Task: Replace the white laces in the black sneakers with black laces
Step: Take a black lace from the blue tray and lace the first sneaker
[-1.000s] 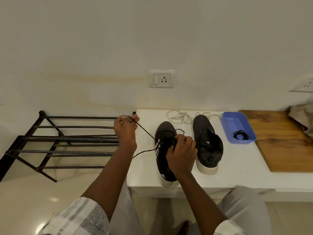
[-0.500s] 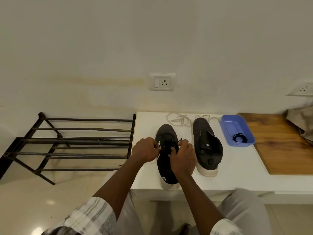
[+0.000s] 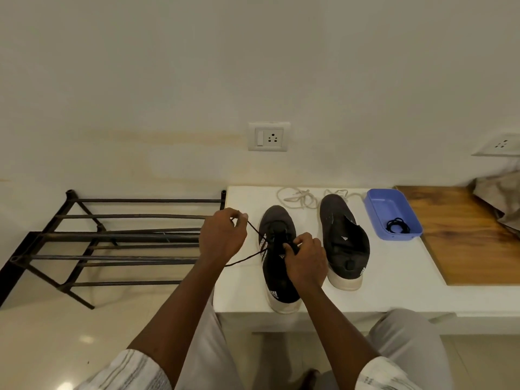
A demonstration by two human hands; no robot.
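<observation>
Left hand (image 3: 222, 239), raised at ten o'clock of the three-stripe-logoed shoe (image 3: 277, 280), pinches the lace (image 3: 254, 228); right hand (image 3: 305, 261) fingers grip the shoe.

- left hand (image 3: 225, 237) is raised off to the left, back facing the camera, fingers curled, thumb and fingertips pinching the black lace (image 3: 254, 230)
- right hand (image 3: 305, 258) sits lower, knuckles up, fingers curled down gripping the top of the left sneaker (image 3: 277, 220)
- both forearms bare, reaching forward out of striped sleeves (image 3: 126, 372), angled in toward each other
</observation>
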